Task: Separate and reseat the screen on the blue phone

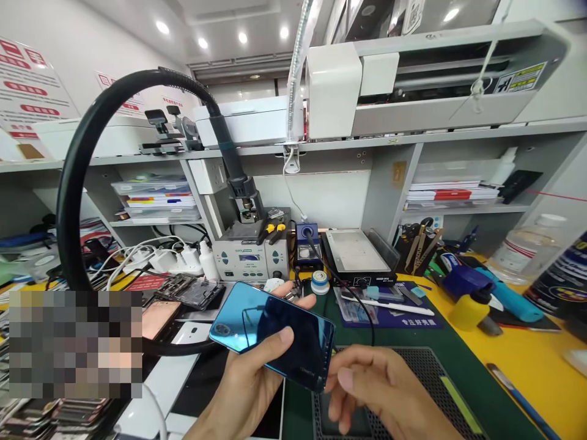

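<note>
A glossy blue smartphone (275,333), its back towards me, lies tilted in my left hand (257,373). The thumb presses on the phone's back, and fingertips show beyond its far edge. My right hand (376,382) is at the phone's lower right end, fingers loosely curled and apart, with nothing visible in them. Its index fingertip is at the phone's edge; whether it touches cannot be made out. Beneath the right hand is a dark perforated mat (413,360) on the green work mat (458,345).
A black hose (68,183) arches on the left from a rework station (250,260). Behind the phone stand a soldering station (308,244) and a flat heating plate (355,250). Opened phones (183,290) lie left. A yellow bottle (470,308) and a brush (520,397) are right.
</note>
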`<state>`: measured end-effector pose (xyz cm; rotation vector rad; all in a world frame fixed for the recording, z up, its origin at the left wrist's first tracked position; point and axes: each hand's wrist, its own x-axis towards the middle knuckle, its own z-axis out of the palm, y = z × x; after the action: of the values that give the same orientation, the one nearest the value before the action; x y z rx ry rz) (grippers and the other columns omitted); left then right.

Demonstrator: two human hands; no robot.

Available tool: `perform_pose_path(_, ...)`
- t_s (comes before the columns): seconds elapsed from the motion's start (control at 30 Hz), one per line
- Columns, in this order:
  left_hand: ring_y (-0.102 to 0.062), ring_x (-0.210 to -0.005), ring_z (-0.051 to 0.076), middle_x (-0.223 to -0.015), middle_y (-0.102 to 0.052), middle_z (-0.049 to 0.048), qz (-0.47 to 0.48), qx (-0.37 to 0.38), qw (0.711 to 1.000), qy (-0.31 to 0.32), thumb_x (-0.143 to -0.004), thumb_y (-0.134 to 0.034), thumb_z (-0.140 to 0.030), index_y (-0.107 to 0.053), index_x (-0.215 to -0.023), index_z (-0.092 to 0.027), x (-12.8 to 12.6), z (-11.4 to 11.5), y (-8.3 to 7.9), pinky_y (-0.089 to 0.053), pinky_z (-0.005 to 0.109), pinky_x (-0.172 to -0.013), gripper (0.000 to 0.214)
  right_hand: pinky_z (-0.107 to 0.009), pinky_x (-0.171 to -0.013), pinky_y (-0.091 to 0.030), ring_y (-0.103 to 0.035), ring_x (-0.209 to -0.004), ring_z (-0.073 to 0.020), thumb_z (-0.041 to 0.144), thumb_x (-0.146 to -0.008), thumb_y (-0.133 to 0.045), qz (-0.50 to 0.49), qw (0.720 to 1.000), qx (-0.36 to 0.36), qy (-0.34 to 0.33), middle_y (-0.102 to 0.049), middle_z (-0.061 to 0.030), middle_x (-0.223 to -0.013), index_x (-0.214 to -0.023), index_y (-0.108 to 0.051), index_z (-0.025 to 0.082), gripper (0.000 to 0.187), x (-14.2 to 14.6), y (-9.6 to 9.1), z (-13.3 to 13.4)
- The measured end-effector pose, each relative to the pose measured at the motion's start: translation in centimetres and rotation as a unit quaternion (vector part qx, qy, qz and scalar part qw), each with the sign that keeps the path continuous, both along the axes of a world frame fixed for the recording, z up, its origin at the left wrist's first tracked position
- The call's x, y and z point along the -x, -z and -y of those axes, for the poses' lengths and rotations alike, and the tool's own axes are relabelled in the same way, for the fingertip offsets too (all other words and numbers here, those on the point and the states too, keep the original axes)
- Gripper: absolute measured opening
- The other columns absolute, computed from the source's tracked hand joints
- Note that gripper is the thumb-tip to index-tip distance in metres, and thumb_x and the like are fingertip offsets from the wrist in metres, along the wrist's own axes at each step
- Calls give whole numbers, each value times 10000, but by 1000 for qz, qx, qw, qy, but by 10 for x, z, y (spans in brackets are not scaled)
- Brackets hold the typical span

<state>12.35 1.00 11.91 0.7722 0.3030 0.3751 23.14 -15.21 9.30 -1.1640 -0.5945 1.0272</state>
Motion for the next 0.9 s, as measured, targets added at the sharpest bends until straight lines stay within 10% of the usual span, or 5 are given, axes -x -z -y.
perform_pose_path(0.23, -562, -1264, 335, -1344, -641, 91, 4, -65, 998, -23, -820, -743, -251, -430, -1465, -325, 1, 6, 6, -476, 488, -1041, 720, -198, -502, -525, -704, -551, -154, 341, -778, -790, -219, 976, 11, -6, -748, -100, -776, -757, -601, 123, 289, 12, 3, -13)
perform_pose_path(0.5, -486, -1335, 351, -1220, -708, 107, -20, -195, 976, -97, -763, -790, -286, -672, -1247, -244, 2, 7, 28, -354, 512, -1143, 501, -209, -534, -553, -715, -580, -153, 264, -765, -805, -266, 964, -9, -8, -745, -66, -768, -796, -529, 155, 298, 14, 12, -17)
perform_pose_path(0.9, -516, -1305, 353, -1202, -715, 105, -1, -192, 976, -104, -776, -775, -227, -676, -1229, -250, 4, 11, 29, -387, 518, -1120, 465, -224, -548, -513, -699, -576, -153, 248, -702, -776, -277, 961, -5, 0, -727, -55, -750, -750, -528, 155, 269, 13, 6, -20)
